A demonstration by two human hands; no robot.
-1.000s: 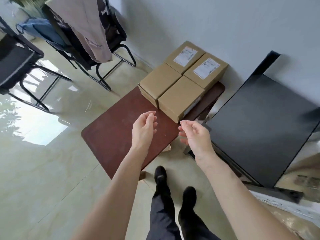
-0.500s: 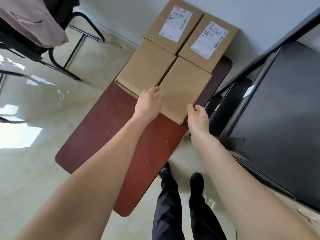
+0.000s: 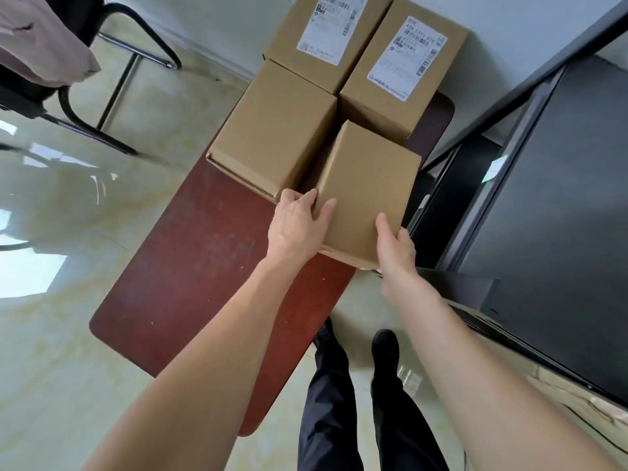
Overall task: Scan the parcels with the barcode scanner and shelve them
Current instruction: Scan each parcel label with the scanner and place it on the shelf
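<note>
Several brown cardboard parcels stand on a low dark-red table (image 3: 204,266). The near-right parcel (image 3: 367,185) is tilted up off the table, its plain top facing me. My left hand (image 3: 295,226) grips its left edge, thumb on top. My right hand (image 3: 394,246) grips its near right corner. A plain parcel (image 3: 275,127) sits to the left of it. Behind stand two parcels with white barcode labels, one on the left (image 3: 326,32) and one on the right (image 3: 404,62). No barcode scanner is in view.
A black metal shelf unit (image 3: 550,198) stands close on the right, against the grey wall. A black chair (image 3: 112,62) with a pink garment is at the upper left on the glossy floor. My legs and black shoes (image 3: 384,345) are below the table's near right edge.
I have leaned in closer. Both hands went from touching the near-right parcel to gripping it, and it has lifted and tilted away from its neighbours.
</note>
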